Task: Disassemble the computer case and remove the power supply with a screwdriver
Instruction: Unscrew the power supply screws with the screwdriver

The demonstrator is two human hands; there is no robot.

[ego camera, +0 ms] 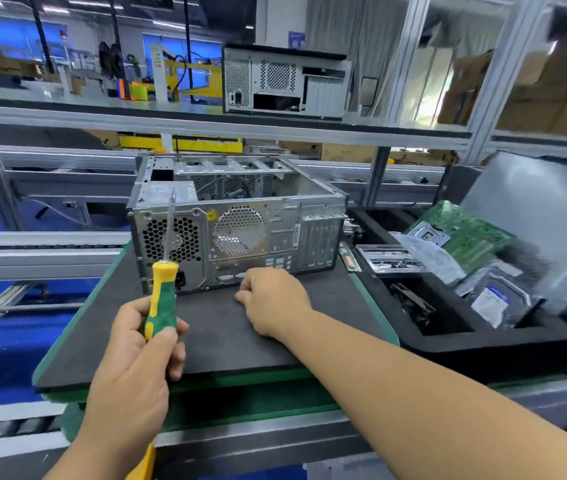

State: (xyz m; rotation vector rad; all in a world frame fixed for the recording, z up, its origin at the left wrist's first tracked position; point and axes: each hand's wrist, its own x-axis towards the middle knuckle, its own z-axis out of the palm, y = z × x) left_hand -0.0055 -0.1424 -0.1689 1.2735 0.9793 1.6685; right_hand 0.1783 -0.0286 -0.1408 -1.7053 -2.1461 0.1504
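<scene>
Gripping screwdriver upright – left hand, right hand curled by computer case

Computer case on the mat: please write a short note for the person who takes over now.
Left hand grips the screwdriver, tip up, not on any screw.
Right hand rests, fingers curled, on the black mat at the foot of the case's rear panel; whether it pinches anything is hidden.
Computer case lies with its open side up, side cover off.
Power supply sits in the rear left corner, not yet removed.
Left to do: undo its rear screws, lift it out.
</scene>
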